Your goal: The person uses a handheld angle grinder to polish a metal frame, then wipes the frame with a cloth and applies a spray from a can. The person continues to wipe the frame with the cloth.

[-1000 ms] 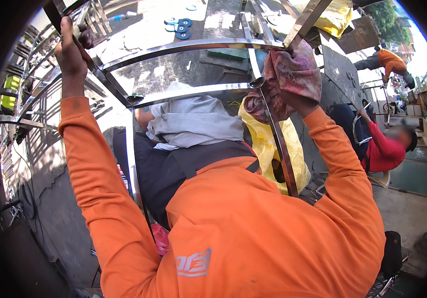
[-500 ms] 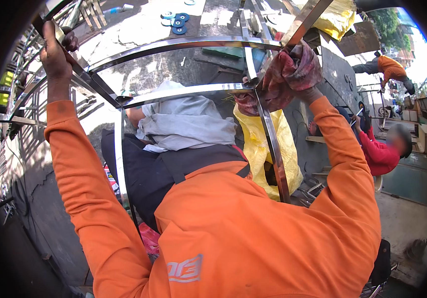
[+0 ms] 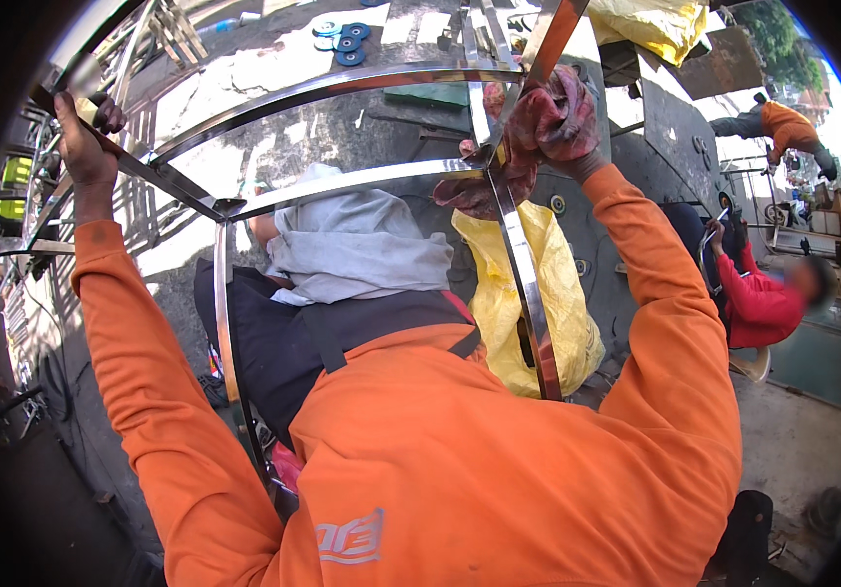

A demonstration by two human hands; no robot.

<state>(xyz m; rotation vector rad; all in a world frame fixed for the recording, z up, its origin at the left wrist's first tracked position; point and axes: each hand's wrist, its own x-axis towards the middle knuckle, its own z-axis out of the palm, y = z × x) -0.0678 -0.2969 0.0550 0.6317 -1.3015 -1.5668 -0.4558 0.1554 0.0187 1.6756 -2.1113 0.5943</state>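
A shiny metal frame [image 3: 362,179] of square tubes stands in front of me, its legs reaching down on both sides of my lap. At the far left, my left hand [image 3: 86,147] is closed around one of its side tubes. My right hand [image 3: 582,164] grips a stained dark red rag [image 3: 559,112] against the frame's right-hand tube, near a corner joint. Cloth covers most of those fingers. Part of the rag hangs past the joint. Across my lap, behind the crossbar, lies a light grey cloth [image 3: 357,240].
A yellow sack [image 3: 567,328] lies by the frame's right leg. Several blue grinding discs [image 3: 350,44] rest on the ground ahead. Another yellow sack [image 3: 655,24] is at the far right. A person in red [image 3: 763,303] sits to the right; beyond, one in orange [image 3: 787,127] bends over.
My right hand and the rag have shifted left and slightly up along with the frame in view. My left hand appears a little farther left, still on its tube.
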